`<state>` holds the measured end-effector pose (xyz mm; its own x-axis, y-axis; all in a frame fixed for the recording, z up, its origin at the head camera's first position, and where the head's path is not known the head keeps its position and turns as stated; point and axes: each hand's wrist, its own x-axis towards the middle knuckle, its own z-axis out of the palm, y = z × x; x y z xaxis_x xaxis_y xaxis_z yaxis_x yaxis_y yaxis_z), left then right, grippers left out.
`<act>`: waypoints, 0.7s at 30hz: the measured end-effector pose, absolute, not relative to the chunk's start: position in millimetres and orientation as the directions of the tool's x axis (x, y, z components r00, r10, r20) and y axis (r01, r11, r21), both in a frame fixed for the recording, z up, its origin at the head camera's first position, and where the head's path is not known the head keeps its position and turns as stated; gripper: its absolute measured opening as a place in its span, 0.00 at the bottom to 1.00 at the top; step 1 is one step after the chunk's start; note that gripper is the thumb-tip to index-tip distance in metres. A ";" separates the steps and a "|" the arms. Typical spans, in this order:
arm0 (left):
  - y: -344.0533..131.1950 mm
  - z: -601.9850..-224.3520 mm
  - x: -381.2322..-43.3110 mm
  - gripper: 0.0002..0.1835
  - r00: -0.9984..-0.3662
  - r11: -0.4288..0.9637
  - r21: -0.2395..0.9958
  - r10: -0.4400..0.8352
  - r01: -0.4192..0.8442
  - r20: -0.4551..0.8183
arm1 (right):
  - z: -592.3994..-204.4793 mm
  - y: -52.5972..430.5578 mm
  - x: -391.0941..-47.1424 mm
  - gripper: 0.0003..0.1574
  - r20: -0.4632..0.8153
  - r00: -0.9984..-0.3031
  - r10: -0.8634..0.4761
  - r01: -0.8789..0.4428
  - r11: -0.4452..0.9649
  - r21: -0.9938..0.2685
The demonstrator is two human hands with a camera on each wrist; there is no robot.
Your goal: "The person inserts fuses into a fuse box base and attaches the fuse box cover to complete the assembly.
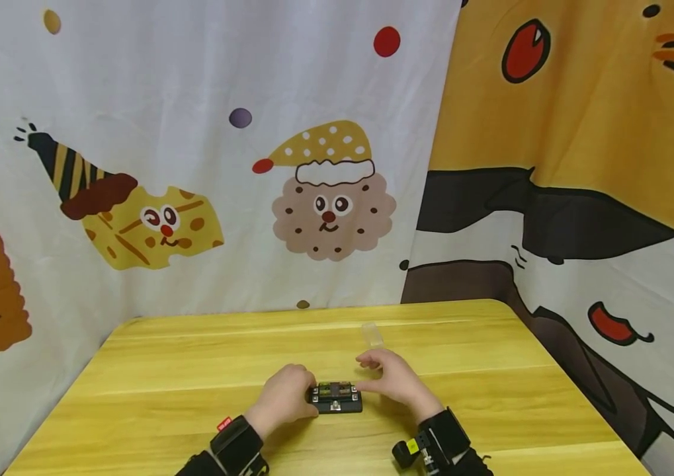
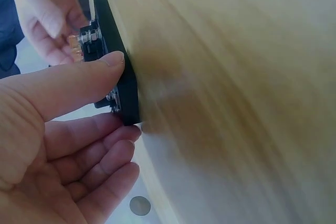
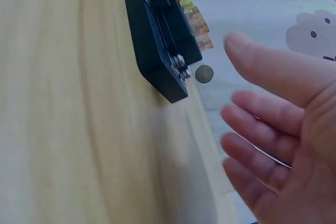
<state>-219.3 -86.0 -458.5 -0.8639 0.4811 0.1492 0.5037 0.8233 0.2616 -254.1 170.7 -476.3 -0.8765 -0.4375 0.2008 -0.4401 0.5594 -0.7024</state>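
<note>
A black fuse block [image 1: 337, 406] with metal screw terminals rests on the wooden table. Orange and yellow-green blade fuses [image 3: 197, 20] stand up from its top, seen in the right wrist view. My left hand [image 1: 285, 396] holds the block's left end, the thumb [image 2: 107, 69] on the near side and fingertips at the far side. Just off the right end is my right hand [image 1: 395, 380], its fingers spread and apart from the block in the right wrist view. Beyond that hand lies a clear plastic piece [image 1: 372, 335], perhaps a cover.
The yellow wood-grain table [image 1: 206, 357] runs back to a white curtain [image 1: 182, 79] printed with cartoon food. An orange, black and white printed cloth [image 1: 587, 132] hangs at the right. Black straps with small devices are on both wrists.
</note>
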 end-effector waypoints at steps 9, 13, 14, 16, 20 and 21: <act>-87.3 -460.9 -217.1 0.19 -0.862 0.822 0.260 0.477 0.507 0.173 | -474.0 171.9 -270.6 0.27 0.347 -0.920 -0.184 -0.359 0.751 -0.554; -88.1 -461.4 -218.3 0.20 -0.866 0.823 0.270 0.469 0.500 0.173 | -470.9 171.3 -280.1 0.28 0.370 -0.922 -0.110 -0.288 0.834 -0.470; -88.2 -461.5 -218.7 0.20 -0.867 0.823 0.274 0.466 0.497 0.174 | -470.1 171.3 -282.4 0.29 0.368 -0.925 -0.096 -0.269 0.850 -0.453; -88.5 -461.9 -219.2 0.21 -0.870 0.823 0.284 0.460 0.493 0.178 | -469.8 171.2 -287.5 0.32 0.350 -0.934 -0.070 -0.227 0.873 -0.432; -89.2 -462.5 -219.7 0.23 -0.873 0.819 0.302 0.453 0.488 0.180 | -472.3 169.8 -297.1 0.38 0.277 -0.960 -0.044 -0.165 0.886 -0.432; -89.6 -462.5 -219.7 0.23 -0.874 0.818 0.308 0.452 0.485 0.176 | -473.2 169.1 -299.1 0.39 0.258 -0.965 -0.040 -0.153 0.888 -0.434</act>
